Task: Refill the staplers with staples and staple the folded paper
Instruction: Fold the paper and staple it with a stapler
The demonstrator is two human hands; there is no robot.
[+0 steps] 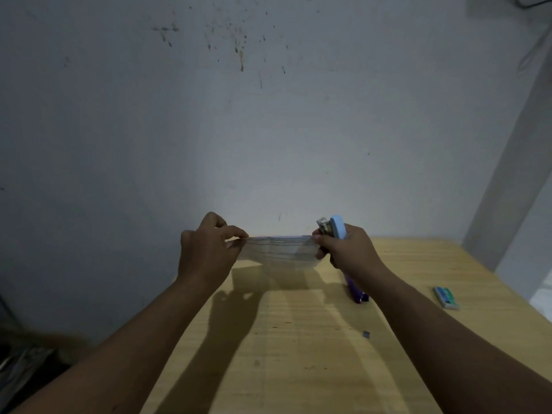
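Observation:
A folded sheet of lined paper [280, 249] is held up in the air above the far end of the wooden table [298, 339]. My left hand [206, 249] pinches its left end between thumb and fingers. My right hand [346, 249] grips a light blue stapler [336, 227], whose metal jaw sits over the paper's top right corner. A purple stapler [357, 292] lies on the table just below my right wrist, partly hidden by it.
A small green and blue staple box [445, 297] lies near the table's right edge. A tiny strip of staples [366, 334] rests on the wood by my right forearm. A stained grey wall rises directly behind the table.

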